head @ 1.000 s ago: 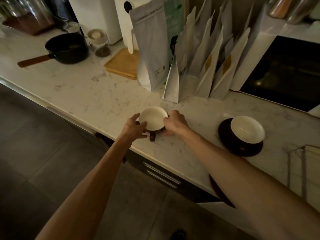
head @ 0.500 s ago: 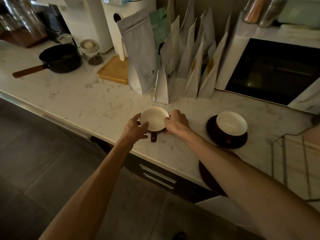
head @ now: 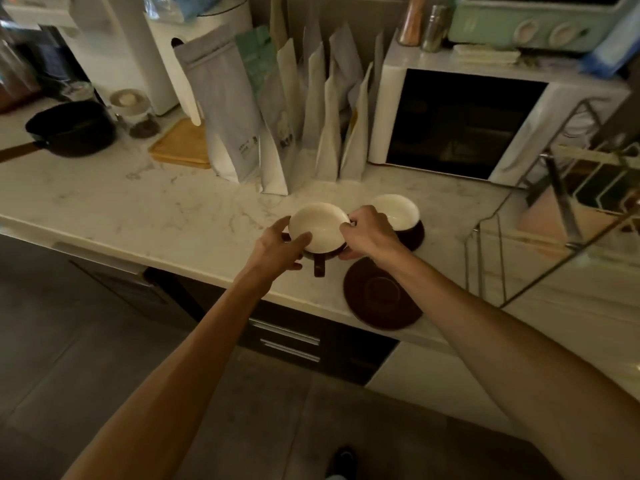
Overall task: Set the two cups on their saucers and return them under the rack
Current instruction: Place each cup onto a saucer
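While both hands grip cup (head: 318, 227), bag print unreadable

counter left (head: 104, 209): open | right: rack legs (head: 485, 258), likely tight

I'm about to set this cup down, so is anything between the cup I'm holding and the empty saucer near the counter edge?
Nothing visible does. The cup, held by the left hand and right hand, sits left of the bare saucer, with open counter between.

Glossy cup (head: 318, 226), marble counter (head: 145, 216)
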Tool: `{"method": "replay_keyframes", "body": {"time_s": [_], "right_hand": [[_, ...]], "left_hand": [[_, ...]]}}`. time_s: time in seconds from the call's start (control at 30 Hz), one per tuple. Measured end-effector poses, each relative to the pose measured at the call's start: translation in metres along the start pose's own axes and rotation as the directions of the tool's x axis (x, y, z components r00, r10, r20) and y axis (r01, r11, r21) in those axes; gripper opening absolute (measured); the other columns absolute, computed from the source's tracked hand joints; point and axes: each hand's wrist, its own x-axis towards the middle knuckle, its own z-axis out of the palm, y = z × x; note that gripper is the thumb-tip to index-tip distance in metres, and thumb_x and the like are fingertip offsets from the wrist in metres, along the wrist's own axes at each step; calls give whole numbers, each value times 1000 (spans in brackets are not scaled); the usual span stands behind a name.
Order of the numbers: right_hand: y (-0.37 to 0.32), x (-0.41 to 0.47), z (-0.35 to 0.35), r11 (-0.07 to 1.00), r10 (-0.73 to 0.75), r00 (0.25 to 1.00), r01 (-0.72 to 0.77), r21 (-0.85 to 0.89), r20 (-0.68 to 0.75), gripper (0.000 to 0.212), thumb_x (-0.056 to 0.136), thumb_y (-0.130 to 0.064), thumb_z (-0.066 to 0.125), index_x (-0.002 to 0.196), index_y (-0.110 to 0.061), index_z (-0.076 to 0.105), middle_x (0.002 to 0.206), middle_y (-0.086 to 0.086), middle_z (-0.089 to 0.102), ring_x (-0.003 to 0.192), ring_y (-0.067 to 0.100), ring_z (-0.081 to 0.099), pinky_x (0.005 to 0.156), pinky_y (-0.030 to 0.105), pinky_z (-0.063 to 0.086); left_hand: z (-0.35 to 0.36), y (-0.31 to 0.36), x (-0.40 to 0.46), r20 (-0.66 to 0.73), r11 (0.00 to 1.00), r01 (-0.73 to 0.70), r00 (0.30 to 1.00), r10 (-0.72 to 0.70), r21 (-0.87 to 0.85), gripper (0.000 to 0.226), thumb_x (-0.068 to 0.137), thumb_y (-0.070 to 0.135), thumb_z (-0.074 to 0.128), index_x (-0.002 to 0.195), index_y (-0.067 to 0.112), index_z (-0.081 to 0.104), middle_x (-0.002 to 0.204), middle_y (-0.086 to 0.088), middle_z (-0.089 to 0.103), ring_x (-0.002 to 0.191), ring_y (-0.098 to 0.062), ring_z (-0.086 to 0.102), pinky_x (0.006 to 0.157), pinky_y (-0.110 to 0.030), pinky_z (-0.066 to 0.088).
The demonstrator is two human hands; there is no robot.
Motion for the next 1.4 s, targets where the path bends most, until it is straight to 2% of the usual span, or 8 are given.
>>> {"method": "replay_keyframes", "body": {"time_s": [0.23, 0.33, 0.47, 0.77, 0.97, 1.2, 1.4], "right_hand": [[45, -39, -33, 996, 56, 997, -53, 67, -45, 22, 95, -13, 52, 111, -3, 64, 99, 14, 73, 66, 26, 75, 72, 40, 63], [65, -52, -38, 990, 102, 993, -96, 106, -51, 24, 95, -13, 54, 115, -5, 63, 103, 13, 72, 65, 23, 75, 68, 37, 64], [87, -62, -38, 982, 150, 987, -141, 121, -65, 24, 95, -14, 56, 118, -7, 61, 105, 12, 72, 65, 20, 75, 63, 34, 64], [108, -62, -38, 980, 186, 979, -178, 92, -89, 27, 94, -12, 56, 119, -5, 62, 110, 15, 70, 70, 24, 74, 60, 32, 63], [114, -60, -34, 979, 191, 978, -184, 89, -81, 28, 94, -12, 56, 121, -6, 63, 112, 15, 70, 73, 25, 75, 61, 33, 63], [120, -59, -33, 972, 215, 974, -207, 109, -72, 29, 94, -11, 56, 121, -5, 64, 112, 15, 71, 70, 25, 75, 62, 35, 64], [124, -58, -32, 970, 208, 976, -199, 136, -57, 27, 95, -13, 56, 121, -7, 63, 113, 13, 70, 72, 24, 75, 63, 33, 63]], "left_hand": [[47, 14, -30, 77, 1000, -18, 997, 16, 20, 58, 91, 33, 61, 143, 21, 39, 94, 0, 62, 88, -17, 66, 64, -26, 57], [64, 12, -41, 121, 999, -10, 993, 6, 33, 56, 92, 32, 60, 143, 20, 41, 99, -4, 64, 87, -16, 67, 63, -25, 58], [83, 6, -47, 144, 999, 6, 989, -13, 50, 55, 92, 31, 59, 143, 17, 43, 119, -16, 63, 94, -23, 67, 65, -27, 59], [103, -4, -43, 198, 997, 39, 979, -52, 67, 53, 92, 28, 60, 141, 19, 43, 126, -16, 60, 99, -27, 67, 65, -27, 60], [108, -8, -40, 219, 995, 40, 974, -58, 86, 50, 92, 27, 59, 139, 17, 45, 126, -14, 59, 102, -28, 66, 74, -36, 61], [111, -12, -38, 240, 996, 36, 969, -55, 82, 51, 92, 28, 59, 140, 18, 45, 130, -14, 56, 107, -30, 64, 78, -39, 60], [111, -12, -35, 232, 995, 59, 970, -77, 85, 49, 92, 26, 59, 138, 18, 45, 129, -14, 56, 104, -28, 65, 72, -33, 60]]}}
